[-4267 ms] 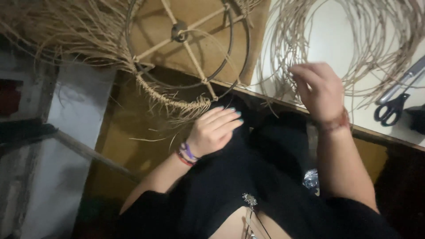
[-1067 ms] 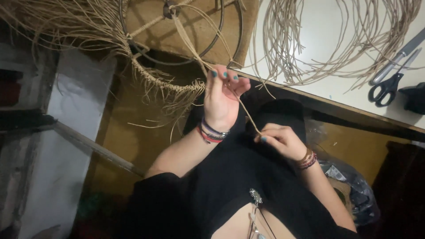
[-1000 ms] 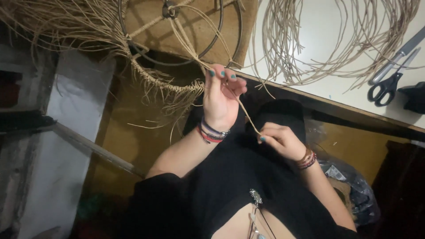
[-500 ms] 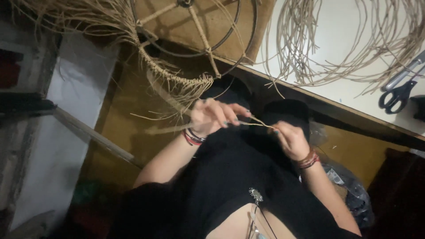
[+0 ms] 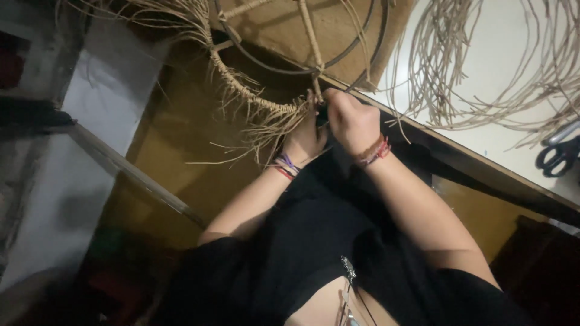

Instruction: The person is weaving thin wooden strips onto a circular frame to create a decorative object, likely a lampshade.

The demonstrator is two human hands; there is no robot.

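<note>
Dim, cluttered floor lay below a pale tabletop strewn with loose fibre strands and scissors. Against its edge leaned the wire frame, steadying its woven rim. Left hand and right hand pinched closed on a strand there.

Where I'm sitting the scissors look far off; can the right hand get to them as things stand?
Probably yes: the scissors lie on the white tabletop on the right hand's side, with only loose fibre strands between.
</note>
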